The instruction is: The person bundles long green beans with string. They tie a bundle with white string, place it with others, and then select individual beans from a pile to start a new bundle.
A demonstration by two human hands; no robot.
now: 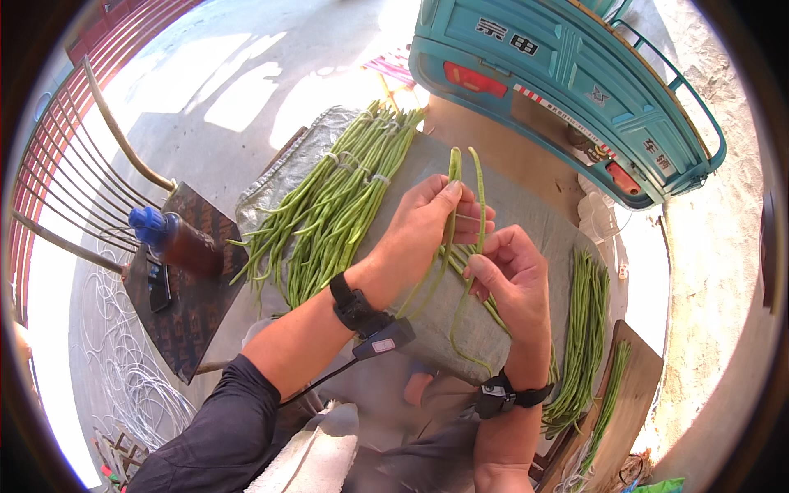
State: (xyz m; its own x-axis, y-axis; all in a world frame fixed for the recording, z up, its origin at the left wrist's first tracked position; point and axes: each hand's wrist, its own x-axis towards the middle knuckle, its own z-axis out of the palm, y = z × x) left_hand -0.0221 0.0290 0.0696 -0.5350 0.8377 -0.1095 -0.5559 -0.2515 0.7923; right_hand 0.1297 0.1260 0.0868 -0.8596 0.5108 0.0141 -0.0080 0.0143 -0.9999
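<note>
My left hand pinches a few long green yardlong beans near their upper ends, over a table with a grey cover. To its right, my right hand grips a single long bean between thumb and fingers; its thin tail curls down towards the table's near edge. A few more beans lie on the cover below my hands. Tied bundles of beans are heaped on the left side of the table. Another pile of long beans lies along the right edge, beyond my right hand.
A bottle with a blue cap and a phone rest on a chair's dark seat at left. White strings lie below. A wooden board with thin beans stands right. A turquoise cargo vehicle is parked behind the table.
</note>
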